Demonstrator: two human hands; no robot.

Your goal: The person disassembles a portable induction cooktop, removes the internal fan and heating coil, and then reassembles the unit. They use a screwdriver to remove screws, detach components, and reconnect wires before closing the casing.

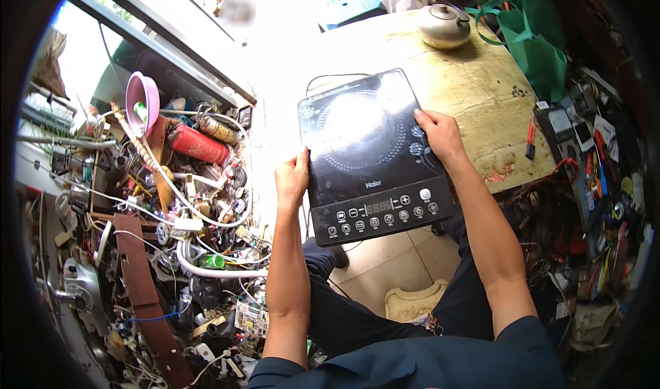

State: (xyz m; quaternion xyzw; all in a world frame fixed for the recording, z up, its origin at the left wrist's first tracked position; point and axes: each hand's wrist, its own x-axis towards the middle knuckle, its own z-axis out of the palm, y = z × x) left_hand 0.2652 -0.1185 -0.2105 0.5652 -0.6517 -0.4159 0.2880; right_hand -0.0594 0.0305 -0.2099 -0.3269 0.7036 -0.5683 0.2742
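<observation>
Between my two hands is a black induction cooktop (364, 138), its glass face up and its row of buttons toward me. My left hand (292, 179) grips the left edge, thumb along the side. My right hand (441, 136) holds the right edge, thumb resting on the top face; the other fingers of both hands are hidden underneath. The cooktop is held above my lap and overlaps the near left part of a worn wooden table (481, 93). A dark cord (337, 77) shows behind its far edge.
A metal kettle (444, 26) and a green bag (529, 41) stand at the table's far right. A red-and-black tool (531, 140) lies by its right edge. On the left is a heap of parts with a red cylinder (199, 145) and a pink basin (142, 103). Tools and meters (560, 124) crowd the right.
</observation>
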